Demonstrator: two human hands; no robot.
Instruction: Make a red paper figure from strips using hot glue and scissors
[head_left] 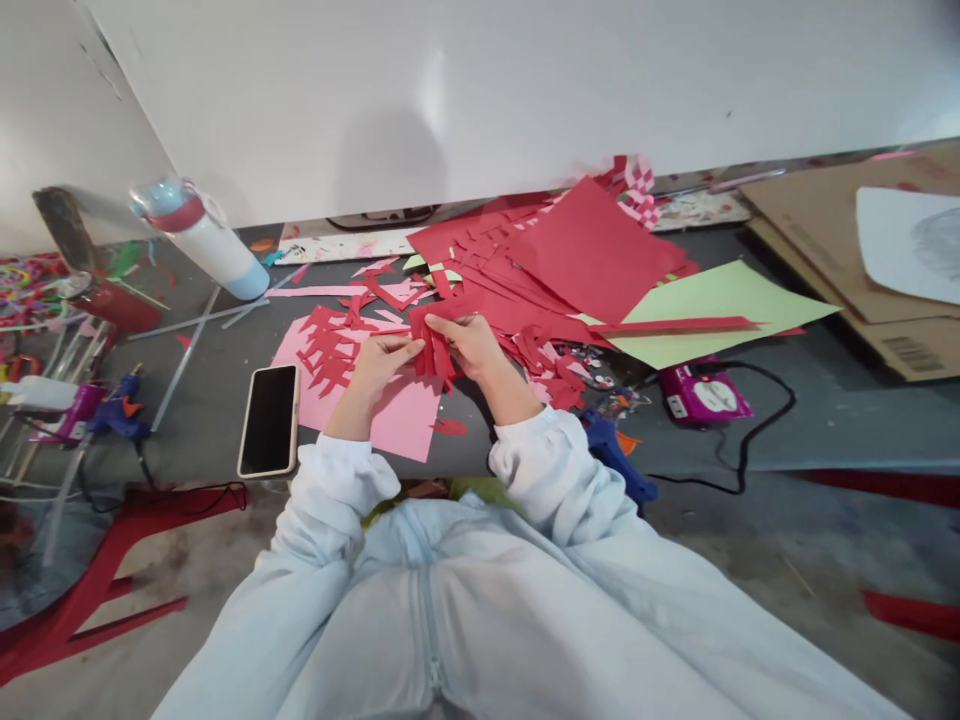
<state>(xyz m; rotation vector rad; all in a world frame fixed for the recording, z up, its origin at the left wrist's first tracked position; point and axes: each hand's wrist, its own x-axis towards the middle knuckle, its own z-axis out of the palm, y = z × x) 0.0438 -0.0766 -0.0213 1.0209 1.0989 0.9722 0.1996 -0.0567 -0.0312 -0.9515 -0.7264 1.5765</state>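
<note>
Both my hands meet over a pink sheet of paper [390,420] in the middle of the table. Between them is a red paper piece [429,352] with strips hanging from its lower edge. My left hand [381,365] pinches it at the left side. My right hand [474,350] grips its right side, the thumb lying across the front. Cut red paper scraps [328,352] lie heaped on the pink sheet beside my left hand. Past my hands rests a pile of red paper with a large red sheet [600,250] on top.
A phone [268,420] lies left of the pink sheet, with a white bottle [214,245] behind it. On the right are a blue glue gun [619,455], a purple box [703,393] with a black cord, a light green sheet [720,310] and cardboard [817,235]. Another glue gun [124,412] stands far left.
</note>
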